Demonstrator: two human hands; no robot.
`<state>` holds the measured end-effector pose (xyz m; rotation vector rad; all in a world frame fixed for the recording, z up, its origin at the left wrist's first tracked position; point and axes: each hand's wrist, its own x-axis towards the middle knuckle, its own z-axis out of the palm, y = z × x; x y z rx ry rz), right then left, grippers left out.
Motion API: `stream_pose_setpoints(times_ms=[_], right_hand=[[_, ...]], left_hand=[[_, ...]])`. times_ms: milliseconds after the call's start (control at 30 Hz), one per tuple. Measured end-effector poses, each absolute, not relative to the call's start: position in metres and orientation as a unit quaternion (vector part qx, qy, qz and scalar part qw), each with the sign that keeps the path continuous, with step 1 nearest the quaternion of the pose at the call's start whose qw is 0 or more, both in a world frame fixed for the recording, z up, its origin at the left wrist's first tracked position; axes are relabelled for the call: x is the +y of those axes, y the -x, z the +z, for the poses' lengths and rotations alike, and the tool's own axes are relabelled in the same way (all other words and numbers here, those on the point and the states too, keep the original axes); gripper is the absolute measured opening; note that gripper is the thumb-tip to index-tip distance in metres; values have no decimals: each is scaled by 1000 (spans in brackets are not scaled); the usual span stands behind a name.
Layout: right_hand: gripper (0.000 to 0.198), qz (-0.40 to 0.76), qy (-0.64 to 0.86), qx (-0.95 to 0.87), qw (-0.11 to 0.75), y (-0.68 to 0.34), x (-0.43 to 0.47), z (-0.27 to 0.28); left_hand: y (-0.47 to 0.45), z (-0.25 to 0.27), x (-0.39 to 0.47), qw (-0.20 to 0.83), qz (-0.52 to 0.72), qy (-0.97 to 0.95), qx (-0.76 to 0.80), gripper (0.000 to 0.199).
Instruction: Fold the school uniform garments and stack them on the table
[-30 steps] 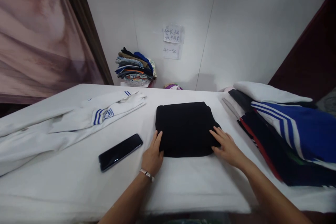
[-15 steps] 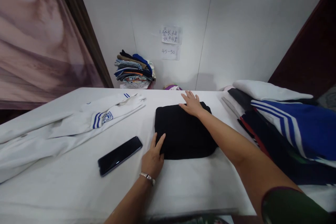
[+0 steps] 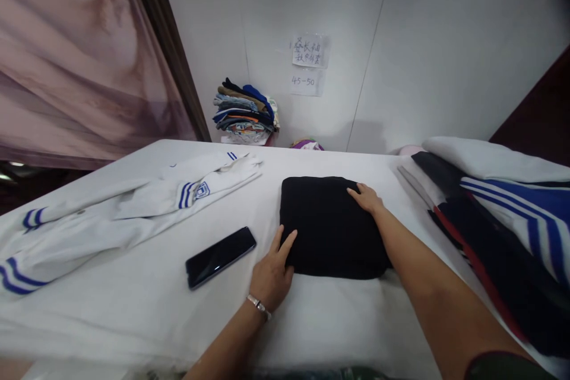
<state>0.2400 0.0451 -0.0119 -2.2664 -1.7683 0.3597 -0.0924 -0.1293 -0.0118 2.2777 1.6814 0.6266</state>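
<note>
- Between the 2 hands lies a black folded garment [image 3: 332, 228], flat on the white surface [image 3: 338, 320].
- Left hand [image 3: 271, 279]: fingers spread wide, touching the garment's near-left edge; it would serve best as a light anchor, pressing without bunching the cloth.
- Right hand [image 3: 369, 197]: at the far-right corner, thumb apart from the fingers; whether it pinches cloth or merely rests there, I cannot tell.
- Under the right forearm [image 3: 414, 273], part of the garment's right edge is hidden, so judge its straightness with that arm clear.
- Smoothing with flat fingers, from the left hand toward the right, would probably leave neater edges than tugging 1 corner.
- Just left of the left hand is a phone [image 3: 221, 257]; farther out, a striped white garment [image 3: 146, 202].
- Right of the right forearm sits a clothes pile [image 3: 499, 261], best not brushed by the elbow.
</note>
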Motion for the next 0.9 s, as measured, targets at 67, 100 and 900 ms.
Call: stream_pose_setpoints(times_ms=[67,100,900], right_hand=[[73,123,775,-606,130,-241,45,-13],[73,124,775,-605,132,-241,45,-13],[55,90,795,-573,176,-236,44,-18]], left_hand=[[100,3,-130,134,224,-798,543,75],[103,13,-127,135,233,-809,522,72],[55,15,119,149,8,-701,697,64]])
